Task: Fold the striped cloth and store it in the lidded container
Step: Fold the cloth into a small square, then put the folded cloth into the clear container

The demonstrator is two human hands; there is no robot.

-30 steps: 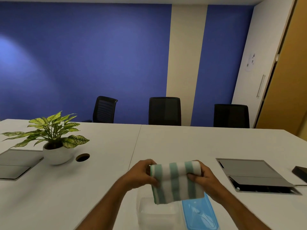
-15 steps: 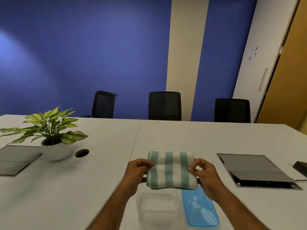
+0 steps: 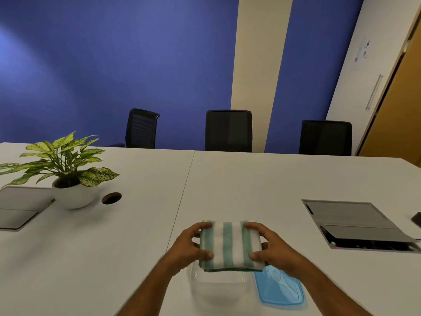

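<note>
- At the near edge of the white conference table (image 3: 250,183), at about 6 o'clock in the view, a folded green-and-white striped cloth (image 3: 230,245) is held flat between two hands, above the far rim of a clear plastic container (image 3: 218,290).
- The left hand (image 3: 190,246) grips the cloth's left side — fingers curled over the far corner, thumb pressed on the near top edge.
- The right hand (image 3: 272,248) grips the right side the same way, fingers over the far corner and thumb on the near edge.
- The cloth is folded into a thick rectangle, stripes running away from the viewer; a darker green layer shows along its near underside.
- The container stands open on the table just under and nearer than the cloth; whether the cloth touches its rim cannot be told.
- A blue lid (image 3: 279,290) lies flat on the table just beside the container, at about 5 o'clock.
- A potted plant (image 3: 66,169) in a white bowl-shaped pot stands at 9 o'clock, with a round cable hole (image 3: 111,198) just to its right.
- A grey cable hatch (image 3: 355,222) with one flap open sits in the tabletop at 3 o'clock — another grey hatch (image 3: 20,206) lies at the left edge.
- Three black office chairs (image 3: 229,131) stand along the far side at 12 o'clock, before a blue wall (image 3: 114,65).
</note>
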